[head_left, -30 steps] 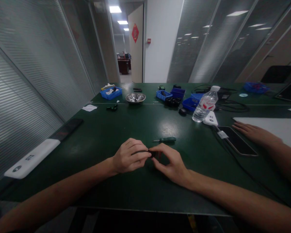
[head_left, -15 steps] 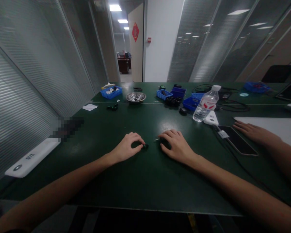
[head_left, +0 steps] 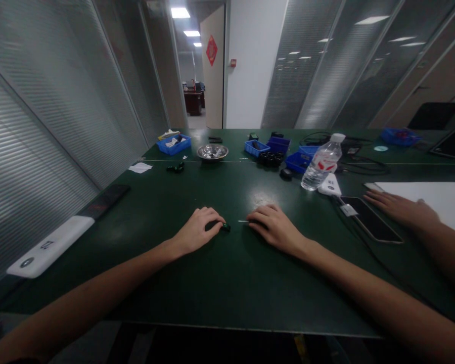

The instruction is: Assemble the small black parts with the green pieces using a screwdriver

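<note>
At the near middle of the green table (head_left: 212,293), my left hand (head_left: 197,231) is pinching a small black-green part (head_left: 226,227) between thumb and fingertips. The part is too small to name more closely. To the right, across a narrow gap, my right hand (head_left: 275,227) has its thumb and fingers pressed together around one end of a thin, pale pin-like piece (head_left: 242,221). That piece points left toward the dark part without touching it. Both hands rest low over the tabletop.
A metal bowl (head_left: 212,152) stands farther back, between blue baskets (head_left: 174,145). A water bottle (head_left: 323,162) and a phone (head_left: 372,220) are on the right, beside another person's hand (head_left: 400,207). A white power bank-like device (head_left: 51,247) lies left.
My right hand has closed its thumb and fingers on the thin pin-like piece, which now points straight left. My left hand keeps its pinch, shifted slightly left.
</note>
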A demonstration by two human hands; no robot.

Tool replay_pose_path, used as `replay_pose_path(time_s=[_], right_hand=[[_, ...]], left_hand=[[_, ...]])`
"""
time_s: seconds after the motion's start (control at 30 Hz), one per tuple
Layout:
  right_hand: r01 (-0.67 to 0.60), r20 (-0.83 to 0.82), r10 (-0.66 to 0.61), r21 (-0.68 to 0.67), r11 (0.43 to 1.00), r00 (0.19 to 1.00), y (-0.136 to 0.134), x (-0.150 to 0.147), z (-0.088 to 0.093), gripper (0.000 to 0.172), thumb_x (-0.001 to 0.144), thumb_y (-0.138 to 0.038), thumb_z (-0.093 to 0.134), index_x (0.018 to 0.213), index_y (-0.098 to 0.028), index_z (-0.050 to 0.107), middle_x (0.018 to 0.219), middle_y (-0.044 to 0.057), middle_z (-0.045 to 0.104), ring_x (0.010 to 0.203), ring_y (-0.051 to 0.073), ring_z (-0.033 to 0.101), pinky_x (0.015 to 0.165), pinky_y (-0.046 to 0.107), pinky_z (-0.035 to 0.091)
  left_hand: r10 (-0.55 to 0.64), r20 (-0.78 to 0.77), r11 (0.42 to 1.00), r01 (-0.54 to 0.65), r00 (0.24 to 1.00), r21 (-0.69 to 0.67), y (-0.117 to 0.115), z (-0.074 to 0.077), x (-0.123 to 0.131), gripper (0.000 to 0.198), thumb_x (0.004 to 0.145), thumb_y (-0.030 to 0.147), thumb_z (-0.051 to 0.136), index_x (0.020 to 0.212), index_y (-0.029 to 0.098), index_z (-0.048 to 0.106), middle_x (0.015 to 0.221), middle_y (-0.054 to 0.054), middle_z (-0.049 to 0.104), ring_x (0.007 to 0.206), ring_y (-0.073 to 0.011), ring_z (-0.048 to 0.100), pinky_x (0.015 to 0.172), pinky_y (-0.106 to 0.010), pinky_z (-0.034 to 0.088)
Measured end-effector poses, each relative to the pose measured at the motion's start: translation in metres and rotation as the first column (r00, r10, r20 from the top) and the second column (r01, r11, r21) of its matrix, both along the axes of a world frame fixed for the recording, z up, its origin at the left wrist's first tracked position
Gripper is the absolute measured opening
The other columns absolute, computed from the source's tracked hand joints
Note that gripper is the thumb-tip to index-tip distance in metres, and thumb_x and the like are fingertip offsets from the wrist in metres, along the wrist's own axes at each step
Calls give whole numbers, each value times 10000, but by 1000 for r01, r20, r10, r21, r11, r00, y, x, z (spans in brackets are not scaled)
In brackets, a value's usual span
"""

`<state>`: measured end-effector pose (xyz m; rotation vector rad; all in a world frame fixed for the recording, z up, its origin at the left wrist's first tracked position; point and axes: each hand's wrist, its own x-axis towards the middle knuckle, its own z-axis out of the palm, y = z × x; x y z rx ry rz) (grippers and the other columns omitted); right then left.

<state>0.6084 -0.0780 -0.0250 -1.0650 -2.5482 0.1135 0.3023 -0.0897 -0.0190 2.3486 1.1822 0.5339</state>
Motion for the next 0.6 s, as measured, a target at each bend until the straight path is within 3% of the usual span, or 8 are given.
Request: replay_pose_path(time_s=[0.1, 0.23, 0.6], right_hand=[[-85, -39, 83, -53, 995, 996, -5, -5, 1, 270, 1065, -321, 469, 1258, -218, 627, 1132, 95, 658, 968, 214, 635, 841, 370, 515], [-125, -5, 125, -58, 990, 992, -13, -14, 0, 297, 1079, -355, 428, 1269, -202, 598, 1092, 86, 640, 868, 189, 640, 733, 318, 522], [-116, 29, 117, -27, 993, 993, -18, -21, 0, 279, 1069, -349, 445, 1241, -213, 618, 1031, 62, 670, 869, 179, 649, 727, 297, 507]], left_hand=[[2, 8, 1000, -2, 1000, 4, -1, 1, 0, 287, 1052, 381, 492, 1229, 269, 688, 1224, -21, 663, 1083, -228, 572, 979, -427, 434], [-15, 33, 999, 14, 999, 32, -2, 1, 2, 279, 1000, 338, 597, 1258, 255, 663, 1225, -23, 673, 1094, -229, 577, 974, -415, 433], [-77, 37, 996, 75, 996, 57, -2, 1, 2, 224, 1010, 306, 606, 1209, 251, 690, 1203, -23, 700, 1099, -228, 610, 963, -407, 427]])
